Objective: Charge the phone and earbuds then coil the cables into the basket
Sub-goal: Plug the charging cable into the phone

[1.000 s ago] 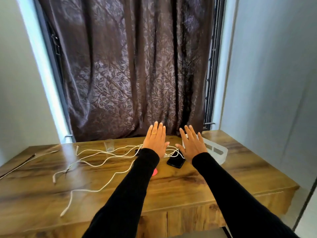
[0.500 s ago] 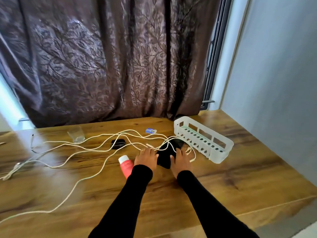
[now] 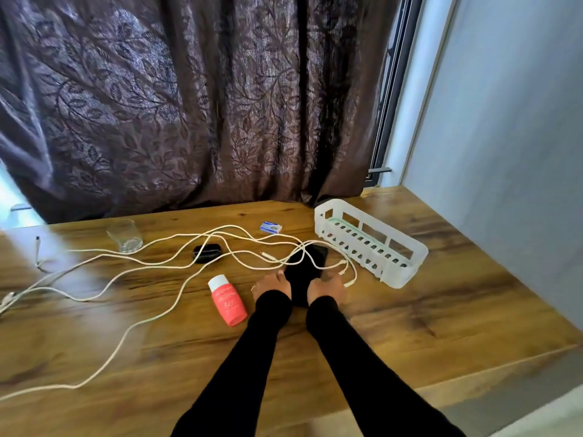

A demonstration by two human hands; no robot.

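Both hands rested on the wooden table [image 3: 410, 326], the left hand [image 3: 272, 287] and right hand [image 3: 326, 287] touching either side of the phone [image 3: 307, 268]; whether their fingers had closed on it I could not tell. White cables [image 3: 176, 269] crossed the phone's far end, their plugs lying just right of it beside the basket [image 3: 372, 247], the earbuds case [image 3: 206, 252] further left. To my eye, steadying the phone with one hand and freeing one plug from the tangle first looked wisest.
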